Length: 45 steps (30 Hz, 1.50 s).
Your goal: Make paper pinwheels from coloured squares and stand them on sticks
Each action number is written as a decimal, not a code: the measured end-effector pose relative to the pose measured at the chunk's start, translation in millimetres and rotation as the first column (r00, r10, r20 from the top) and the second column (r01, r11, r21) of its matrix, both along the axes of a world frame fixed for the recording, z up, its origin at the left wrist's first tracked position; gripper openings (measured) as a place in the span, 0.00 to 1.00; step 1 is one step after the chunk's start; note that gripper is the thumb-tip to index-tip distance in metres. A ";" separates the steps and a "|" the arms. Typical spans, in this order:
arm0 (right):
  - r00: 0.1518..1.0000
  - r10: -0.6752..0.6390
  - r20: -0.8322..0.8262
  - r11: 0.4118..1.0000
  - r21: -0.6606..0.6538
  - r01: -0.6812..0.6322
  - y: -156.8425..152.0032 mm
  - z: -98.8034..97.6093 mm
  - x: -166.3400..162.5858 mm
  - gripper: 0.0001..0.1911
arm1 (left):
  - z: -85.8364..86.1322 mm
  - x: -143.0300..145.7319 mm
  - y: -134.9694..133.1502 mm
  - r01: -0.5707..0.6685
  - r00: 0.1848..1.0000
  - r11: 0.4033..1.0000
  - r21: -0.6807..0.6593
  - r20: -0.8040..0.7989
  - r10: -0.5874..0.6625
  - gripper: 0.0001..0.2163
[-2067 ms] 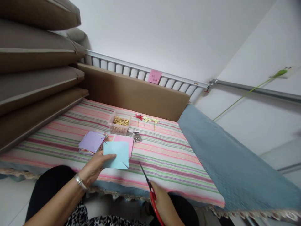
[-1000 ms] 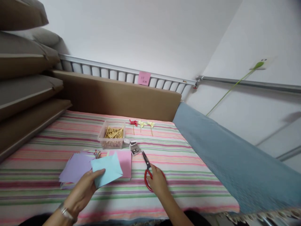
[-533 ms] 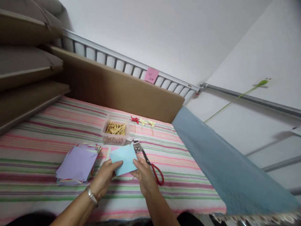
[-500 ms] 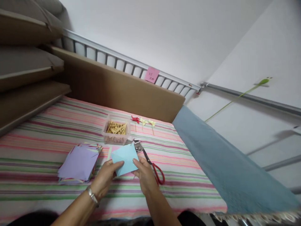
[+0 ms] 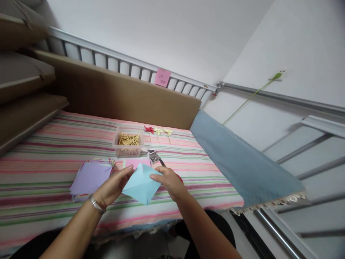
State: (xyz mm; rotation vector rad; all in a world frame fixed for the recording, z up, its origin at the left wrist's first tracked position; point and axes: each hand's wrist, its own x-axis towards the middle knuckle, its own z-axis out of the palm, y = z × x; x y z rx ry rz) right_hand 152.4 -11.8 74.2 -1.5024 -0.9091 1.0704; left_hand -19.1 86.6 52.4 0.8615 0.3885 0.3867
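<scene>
A light blue paper square (image 5: 140, 185) with cut corners is held above the striped bedspread (image 5: 54, 151), one corner folded toward its middle. My left hand (image 5: 113, 187) pinches its left edge, a bracelet on the wrist. My right hand (image 5: 168, 181) pinches its right edge, thumb on top. Behind my right hand lie the red-handled scissors (image 5: 178, 177), mostly hidden. A pink sheet (image 5: 136, 163) lies just beyond the blue one.
A stack of coloured paper with purple on top (image 5: 91, 176) lies to the left. A clear box of wooden sticks (image 5: 128, 144), a small metal box (image 5: 153, 156) and three little pinwheels (image 5: 157, 131) sit farther back. A blue blanket (image 5: 237, 162) covers the right side.
My right hand put the scissors down on the bedspread and took hold of the blue paper. Both hands now hold it lifted, with a corner folded in.
</scene>
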 end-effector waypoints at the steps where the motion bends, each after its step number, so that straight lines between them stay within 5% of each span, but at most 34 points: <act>1: 0.999 0.015 0.031 1.000 -0.025 -0.014 0.7 2.2 -1.6 0.11 | -0.2 -0.3 -1.1 0.005 1.000 1.000 0.010 -0.008 -0.005 0.14; 9: 0.948 0.090 0.306 0.991 -0.126 -0.053 18.5 6.6 -3.9 0.06 | -9.9 -3.3 5.4 0.129 0.982 0.976 0.173 -0.163 -0.101 0.11; 17: 0.952 0.060 0.299 0.998 -0.049 -0.048 32.2 3.8 -12.1 0.07 | -29.4 3.1 12.3 -0.043 0.982 0.997 0.071 -0.183 0.055 0.14; 20: 0.980 -0.036 0.197 0.999 0.047 0.027 30.8 -3.4 -13.2 0.14 | -29.1 6.1 13.2 -0.142 0.979 0.990 0.019 -0.143 0.143 0.14; 25: 0.990 -0.125 -0.058 0.990 -0.069 0.121 15.3 -25.5 -17.4 0.23 | -29.6 16.2 10.6 -0.377 0.926 0.922 -0.083 -0.069 0.372 0.15; 31: 0.960 -0.175 -0.221 0.981 0.042 0.189 9.4 -26.6 -19.2 0.23 | -33.3 23.8 5.2 -0.364 0.931 0.918 -0.154 -0.092 0.354 0.15; 38: 0.984 -0.167 0.059 0.986 0.026 0.165 16.2 -33.3 -5.6 0.22 | -41.5 27.6 7.5 -0.356 0.931 0.933 -0.057 -0.111 0.349 0.16; 41: 0.819 -0.322 0.475 0.942 0.252 0.223 13.0 -34.7 -9.7 0.23 | -41.1 29.6 8.2 -0.416 0.903 0.908 -0.056 -0.144 0.405 0.16; 43: 0.621 -0.385 0.682 0.897 0.434 0.080 9.4 -33.2 -18.8 0.19 | -39.4 29.8 8.2 -0.458 0.883 0.886 -0.074 -0.150 0.444 0.17; 45: 0.503 -0.362 0.785 0.877 0.470 -0.102 6.7 -32.9 -30.8 0.16 | -37.6 29.2 7.8 -0.495 0.866 0.864 -0.091 -0.126 0.483 0.18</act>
